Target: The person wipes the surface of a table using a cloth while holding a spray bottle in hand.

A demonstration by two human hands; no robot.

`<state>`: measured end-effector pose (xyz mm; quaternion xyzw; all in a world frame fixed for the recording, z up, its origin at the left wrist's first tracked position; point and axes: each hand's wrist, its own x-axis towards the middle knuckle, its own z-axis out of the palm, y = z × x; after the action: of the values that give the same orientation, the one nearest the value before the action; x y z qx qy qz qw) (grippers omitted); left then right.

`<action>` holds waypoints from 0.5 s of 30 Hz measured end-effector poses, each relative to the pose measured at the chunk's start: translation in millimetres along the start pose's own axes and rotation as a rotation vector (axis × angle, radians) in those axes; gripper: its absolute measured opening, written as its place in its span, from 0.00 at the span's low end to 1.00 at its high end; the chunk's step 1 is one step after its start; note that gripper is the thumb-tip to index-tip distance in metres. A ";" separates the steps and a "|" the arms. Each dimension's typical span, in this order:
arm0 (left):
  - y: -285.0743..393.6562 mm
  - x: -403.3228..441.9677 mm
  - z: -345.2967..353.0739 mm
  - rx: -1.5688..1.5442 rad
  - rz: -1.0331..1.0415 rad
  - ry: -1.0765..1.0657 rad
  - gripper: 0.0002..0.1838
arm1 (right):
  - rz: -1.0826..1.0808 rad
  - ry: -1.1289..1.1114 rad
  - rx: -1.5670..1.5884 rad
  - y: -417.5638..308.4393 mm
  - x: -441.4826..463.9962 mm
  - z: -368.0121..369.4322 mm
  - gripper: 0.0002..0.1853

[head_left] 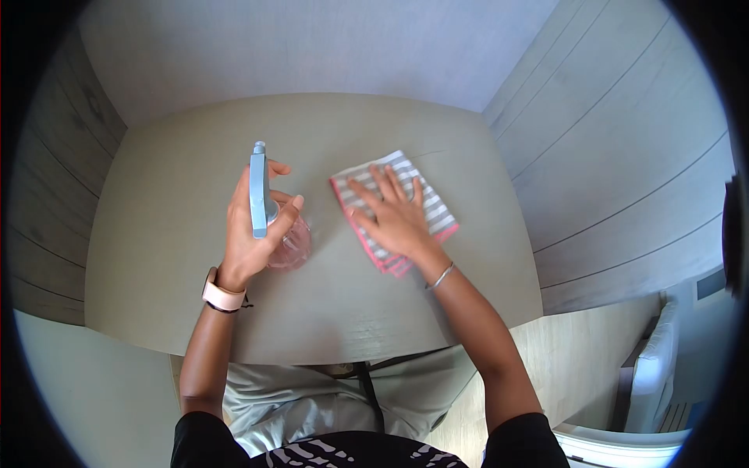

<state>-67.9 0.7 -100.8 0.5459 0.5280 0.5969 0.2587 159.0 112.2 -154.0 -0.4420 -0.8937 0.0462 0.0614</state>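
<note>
My left hand is wrapped round the neck of a spray bottle with a light blue trigger head and a clear pinkish body. The bottle is over the left-middle part of the table, its nozzle pointing away from me. To its right, my right hand lies flat with fingers spread on a folded cloth. The cloth has grey and white stripes and a pink-red edge, and it rests on the table. Whether the bottle's base touches the table I cannot tell.
The beige table has a curved front edge close to my body. A pale wall stands behind it, with grey panelled walls at the left and right. At the lower right are a white cushioned object and wooden floor.
</note>
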 end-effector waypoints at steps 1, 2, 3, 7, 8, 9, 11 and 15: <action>5.1 -0.7 -0.7 0.036 -0.023 -0.018 0.28 | -0.050 0.003 0.011 -6.9 -11.3 -0.7 0.31; 9.8 -1.4 -2.0 0.072 -0.047 -0.036 0.31 | -0.099 0.007 0.022 -13.1 -22.8 -1.3 0.30; 12.0 -2.1 -6.4 0.075 -0.044 -0.039 0.31 | -0.097 0.011 0.025 -18.0 -35.0 -2.5 0.30; 29.0 -25.7 -21.8 0.275 0.008 -0.029 0.38 | -0.184 0.020 0.055 -29.1 -92.0 -16.5 0.29; 36.4 -35.5 -24.5 0.226 -0.041 0.028 0.39 | -0.190 0.009 0.071 -30.8 -105.2 -21.4 0.29; 43.8 -44.4 -26.9 0.228 -0.047 0.029 0.39 | -0.192 0.004 0.074 -32.1 -118.3 -25.0 0.29; 57.5 -61.6 -29.1 0.437 0.072 0.217 0.38 | -0.116 -0.040 0.095 -33.5 -142.5 -31.0 0.30; 91.6 -84.6 -19.7 0.130 0.279 -0.008 0.21 | 0.042 -0.095 0.065 -23.7 -169.0 -38.7 0.32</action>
<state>-38.7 -109.3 -46.2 0.6320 0.4833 0.5894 0.1397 247.9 -35.5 -124.2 -0.4558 -0.8841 0.0975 0.0322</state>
